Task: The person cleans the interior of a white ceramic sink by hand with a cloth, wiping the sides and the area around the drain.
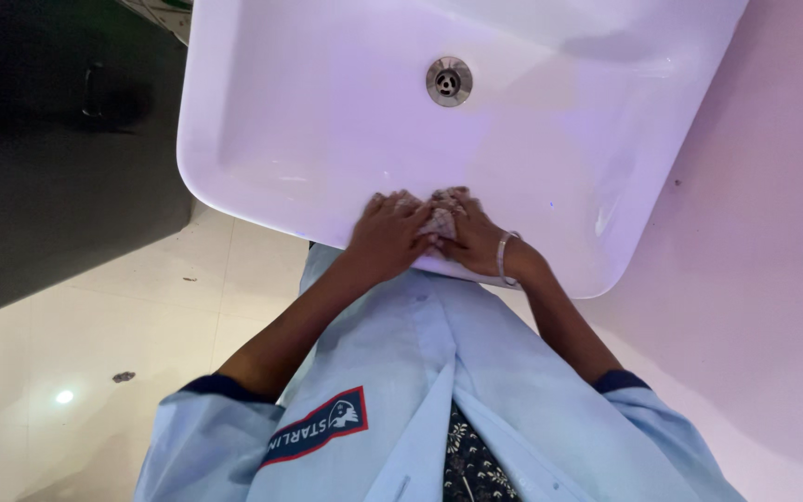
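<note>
Both hands bunched together at the near rim of the white basin (pixel 262 139). Left hand (pixel 388 237) and right hand (pixel 476 237) curled shut on a small crumpled cloth (pixel 439 221), pressed down onto the rim, probably for firm rubbing contact. Metal bangle (pixel 504 258) on the right wrist. Steel drain (pixel 449 81) well apart, near the far side. Pale tiled floor (pixel 95 325) below left.
</note>
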